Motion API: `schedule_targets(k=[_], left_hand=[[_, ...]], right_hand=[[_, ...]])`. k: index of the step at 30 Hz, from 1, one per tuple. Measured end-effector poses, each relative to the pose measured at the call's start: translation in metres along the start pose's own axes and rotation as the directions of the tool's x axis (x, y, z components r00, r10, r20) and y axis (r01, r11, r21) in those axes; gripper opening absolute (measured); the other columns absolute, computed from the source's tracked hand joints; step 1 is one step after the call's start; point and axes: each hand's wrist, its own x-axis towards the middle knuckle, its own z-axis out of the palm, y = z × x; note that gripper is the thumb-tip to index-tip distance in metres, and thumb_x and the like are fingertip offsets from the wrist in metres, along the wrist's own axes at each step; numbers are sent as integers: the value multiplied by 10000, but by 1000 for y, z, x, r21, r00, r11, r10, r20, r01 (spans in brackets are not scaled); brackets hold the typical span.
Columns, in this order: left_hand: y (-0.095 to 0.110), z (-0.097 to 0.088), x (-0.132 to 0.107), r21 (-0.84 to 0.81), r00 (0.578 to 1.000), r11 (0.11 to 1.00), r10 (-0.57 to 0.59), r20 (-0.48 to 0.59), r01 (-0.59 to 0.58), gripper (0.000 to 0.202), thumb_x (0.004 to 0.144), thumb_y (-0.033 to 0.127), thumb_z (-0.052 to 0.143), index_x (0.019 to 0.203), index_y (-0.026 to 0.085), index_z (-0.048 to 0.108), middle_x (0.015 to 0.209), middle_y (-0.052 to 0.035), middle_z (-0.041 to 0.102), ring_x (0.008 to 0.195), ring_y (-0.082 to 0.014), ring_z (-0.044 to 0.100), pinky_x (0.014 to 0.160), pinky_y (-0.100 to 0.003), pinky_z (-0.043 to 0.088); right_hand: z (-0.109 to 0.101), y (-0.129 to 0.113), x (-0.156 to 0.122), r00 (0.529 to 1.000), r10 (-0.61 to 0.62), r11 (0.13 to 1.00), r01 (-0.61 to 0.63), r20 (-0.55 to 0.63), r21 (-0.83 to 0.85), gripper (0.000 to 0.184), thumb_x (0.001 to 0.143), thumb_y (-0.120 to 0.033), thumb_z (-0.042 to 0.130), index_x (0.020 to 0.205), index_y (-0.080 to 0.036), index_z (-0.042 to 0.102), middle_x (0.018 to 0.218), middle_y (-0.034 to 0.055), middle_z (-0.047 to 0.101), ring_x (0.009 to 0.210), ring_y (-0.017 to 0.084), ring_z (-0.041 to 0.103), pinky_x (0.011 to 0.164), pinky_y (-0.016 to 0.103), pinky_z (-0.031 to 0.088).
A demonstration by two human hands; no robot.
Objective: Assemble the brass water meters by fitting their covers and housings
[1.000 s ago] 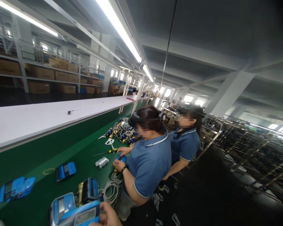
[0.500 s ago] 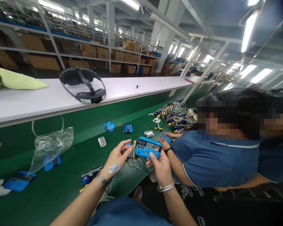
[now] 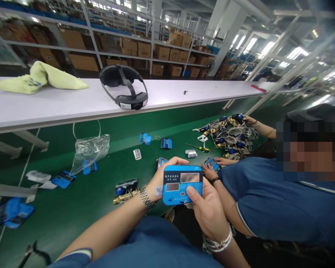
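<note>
My right hand (image 3: 208,204) grips a blue meter faceplate (image 3: 175,186), a flat rounded panel with printed text and two windows. Its thumb presses on the front, and the face is turned toward me. My left hand (image 3: 159,178) is just behind the panel's left edge; one finger stretches along the top, while the others are hidden. A small barcode label (image 3: 158,191) sticks to that wrist. Just beyond the left hand shows part of a blue-and-black meter (image 3: 161,162); whether the hand touches it I cannot tell. A meter with a brass pipe body (image 3: 125,190) lies near my left wrist.
Blue faceplates (image 3: 64,179) lie on the green bench around a clear plastic bag (image 3: 91,150). A screwdriver (image 3: 202,148) and label rolls (image 3: 191,153) are ahead. Piled meters (image 3: 229,134) stand beyond. At right, a co-worker's hands hold a blue meter (image 3: 212,163). A headset (image 3: 125,89) sits on the shelf.
The right hand has brought the faceplate nearer to me and more upright. My left hand has come in behind it. The view has turned left, and another hand now touches the meter pile.
</note>
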Motion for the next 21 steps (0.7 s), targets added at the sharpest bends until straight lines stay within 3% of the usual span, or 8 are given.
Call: schedule_targets(k=[2,6,14,18,21], left_hand=[[1,2,-1,-25,1000,1000,-2,30,2,416,749,265,793,1132,180,655,952,-42,674,923,-215,631,837,-341,494],[0,8,-3,-183,996,982,-36,84,51,399,778,230,762,1151,185,627,887,-22,663,848,-177,626,806,-316,490],[2,13,-2,-263,988,956,-106,110,132,445,737,303,768,1135,179,613,988,-82,691,952,-248,665,914,-431,504],[-1,15,-1,-299,985,943,-105,140,143,445,765,323,765,1156,183,606,952,-75,695,895,-228,673,868,-406,523],[-4,14,0,-267,990,960,-46,137,81,458,783,355,770,1178,182,614,912,-60,685,875,-213,666,847,-372,525]], right_hand=[[2,-3,-3,999,-30,995,32,26,-91,244,887,-322,705,1112,-245,649,1105,38,726,963,173,700,899,324,587],[5,-11,-6,995,-95,971,101,39,-218,196,881,-309,711,1066,-253,680,1053,18,747,935,165,713,857,290,605],[6,-12,-9,996,-77,977,86,53,-195,299,886,-287,700,1182,-282,661,1139,39,750,934,181,733,811,276,617],[8,-12,-10,998,-55,983,60,36,-172,322,877,-295,705,1196,-291,662,1160,48,747,827,182,740,780,321,638],[9,-13,-10,997,-71,978,72,10,-198,311,873,-281,712,1181,-301,674,1205,32,733,948,182,733,852,297,624]])
